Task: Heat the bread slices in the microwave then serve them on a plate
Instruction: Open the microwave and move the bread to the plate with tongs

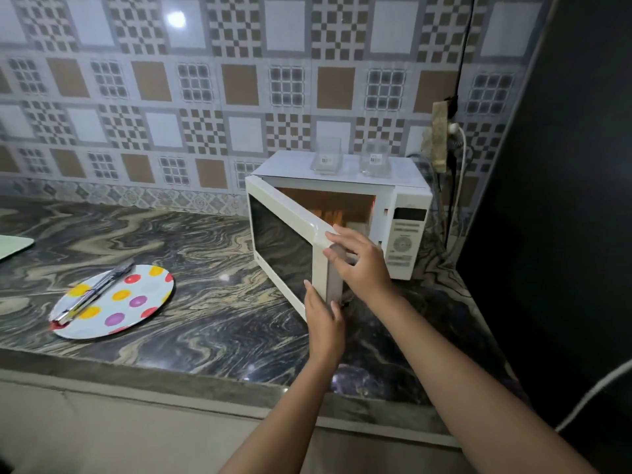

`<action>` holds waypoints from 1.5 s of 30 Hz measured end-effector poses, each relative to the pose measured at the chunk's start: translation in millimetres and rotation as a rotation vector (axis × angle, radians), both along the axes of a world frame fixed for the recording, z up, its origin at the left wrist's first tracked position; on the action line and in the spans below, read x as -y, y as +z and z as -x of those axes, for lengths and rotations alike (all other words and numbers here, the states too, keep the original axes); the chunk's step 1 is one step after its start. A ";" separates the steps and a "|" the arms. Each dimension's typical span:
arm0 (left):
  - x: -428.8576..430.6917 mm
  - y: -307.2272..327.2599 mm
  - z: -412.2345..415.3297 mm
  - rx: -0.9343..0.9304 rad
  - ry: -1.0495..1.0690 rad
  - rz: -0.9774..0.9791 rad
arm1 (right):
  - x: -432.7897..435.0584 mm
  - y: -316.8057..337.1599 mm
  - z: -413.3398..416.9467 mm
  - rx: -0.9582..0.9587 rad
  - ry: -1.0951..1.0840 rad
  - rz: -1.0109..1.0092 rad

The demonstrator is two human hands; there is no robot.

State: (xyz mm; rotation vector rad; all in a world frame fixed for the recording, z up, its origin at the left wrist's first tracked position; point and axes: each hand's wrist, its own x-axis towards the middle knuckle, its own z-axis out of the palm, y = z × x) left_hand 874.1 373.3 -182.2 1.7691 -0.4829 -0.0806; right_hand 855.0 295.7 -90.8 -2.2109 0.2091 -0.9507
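Note:
A white microwave [407, 213] stands at the back right of the marble counter. Its door [284, 244] is swung partly open, and the lit orange cavity shows behind it. My right hand [359, 261] grips the door's free edge near the top. My left hand [323, 319] rests flat against the same edge lower down. A white plate with coloured dots [136, 302] lies on the counter to the left, with metal tongs [92, 292] laid across it. The door hides most of the cavity, and I see no bread.
Two clear glass jars [326, 159] [374, 160] sit on top of the microwave. A wall socket with plugs and cables [441, 138] hangs right of it, beside a dark panel [564, 200]. A pale green board's corner [13, 246] shows at the far left.

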 end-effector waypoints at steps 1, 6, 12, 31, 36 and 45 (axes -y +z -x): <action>-13.4 1.2 -2.0 -0.009 -0.008 0.008 | -15.3 -1.5 -1.3 0.009 -0.015 0.009; -88.8 0.5 -25.4 -0.001 -0.025 0.022 | -95.3 -6.4 -16.2 0.048 -0.087 0.087; -169.8 -0.5 -59.4 -0.054 -0.019 -0.037 | -176.9 -7.0 -48.7 0.008 -0.121 0.137; -254.6 2.3 -152.0 -0.126 0.254 -0.041 | -268.5 14.3 -136.3 -0.182 -0.066 0.266; -257.8 -5.0 -155.3 -0.095 0.217 -0.054 | -267.9 12.6 -136.1 -0.156 -0.070 0.325; -273.0 3.4 -155.9 -0.108 0.164 -0.059 | -275.9 1.8 -136.3 -0.064 -0.149 0.175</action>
